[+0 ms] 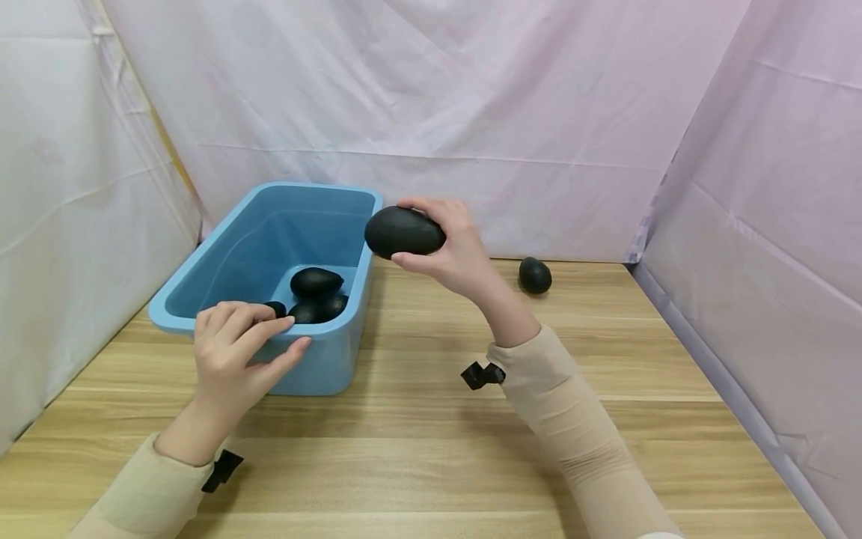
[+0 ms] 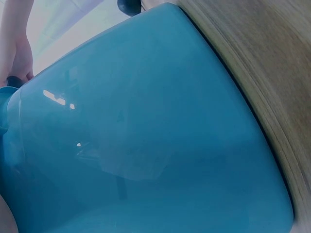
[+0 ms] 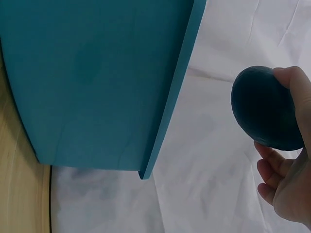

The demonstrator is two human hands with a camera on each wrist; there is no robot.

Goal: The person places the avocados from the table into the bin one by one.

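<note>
Matte black egg-shaped avocado (image 1: 404,232)

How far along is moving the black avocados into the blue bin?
Done: at least three dark avocados already lie in the blue bin. In hand: the right hand holds another avocado up by the bin's far right corner, not yet inside; the left hand rests on the near rim. Left: one avocado on the table, off to the right on the wooden table.

A bin (image 1: 350,299) sits left on the table (image 1: 438,449) with avocados (image 1: 315,283) inside; a held avocado (image 1: 404,230) hovers beside its right rim, another avocado (image 1: 535,275) lying farther right
</note>
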